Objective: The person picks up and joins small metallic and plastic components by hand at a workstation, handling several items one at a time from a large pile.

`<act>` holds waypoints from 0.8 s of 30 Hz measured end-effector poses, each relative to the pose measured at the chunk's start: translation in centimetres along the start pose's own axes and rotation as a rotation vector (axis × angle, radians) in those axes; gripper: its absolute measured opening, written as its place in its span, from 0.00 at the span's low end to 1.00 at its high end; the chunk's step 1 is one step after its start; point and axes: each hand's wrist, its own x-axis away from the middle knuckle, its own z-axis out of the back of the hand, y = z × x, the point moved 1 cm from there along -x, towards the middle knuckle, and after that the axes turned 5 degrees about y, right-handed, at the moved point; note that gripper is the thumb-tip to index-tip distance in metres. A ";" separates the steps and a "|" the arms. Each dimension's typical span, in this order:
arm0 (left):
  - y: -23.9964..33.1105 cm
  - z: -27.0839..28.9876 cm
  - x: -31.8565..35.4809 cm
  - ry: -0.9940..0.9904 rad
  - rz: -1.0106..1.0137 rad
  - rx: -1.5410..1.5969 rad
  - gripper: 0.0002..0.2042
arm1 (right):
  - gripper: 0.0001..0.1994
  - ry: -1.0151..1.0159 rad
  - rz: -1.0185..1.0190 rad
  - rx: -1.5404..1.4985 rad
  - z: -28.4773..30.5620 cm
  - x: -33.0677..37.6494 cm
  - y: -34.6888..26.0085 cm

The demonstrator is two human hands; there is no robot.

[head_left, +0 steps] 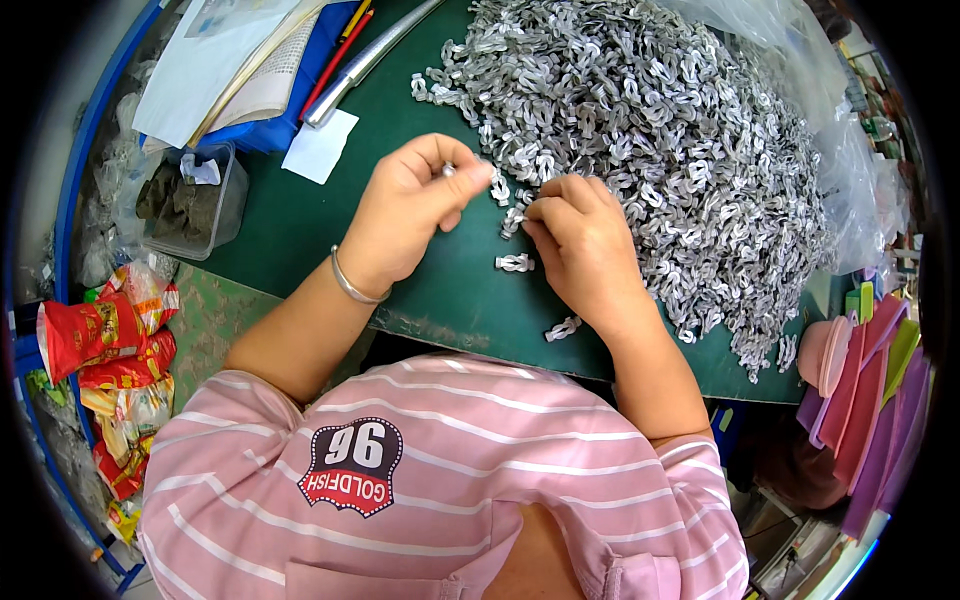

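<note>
A large heap of small silver metal clips covers the right and far part of the green table. My left hand, with a bracelet on its wrist, is closed in a pinch; a small silver metal piece shows between its curled fingers. Just beyond the thumb tip is one clip. My right hand is closed at the heap's near-left edge, fingertips pressed together beside a few clips; what they hold is hidden. Two loose clips, one flat and one nearer me, lie on the table.
Clear plastic sheeting borders the heap. At far left are papers, a blue tray, a pencil, a metal bar and a plastic tub. Red packets sit at left, coloured plastic ware at right.
</note>
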 end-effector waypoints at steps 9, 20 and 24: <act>-0.6 -0.3 0.8 -0.106 -0.106 -0.212 0.08 | 0.09 0.247 -0.359 -0.701 0.0 0.0 -0.6; -0.2 -0.7 1.4 -0.196 -0.375 -0.170 0.08 | 0.07 0.031 -0.359 -1.009 0.6 0.1 0.7; 0.0 -0.2 1.2 -0.131 -0.028 -0.053 0.09 | 0.14 0.233 -0.262 -1.010 0.3 0.1 -0.2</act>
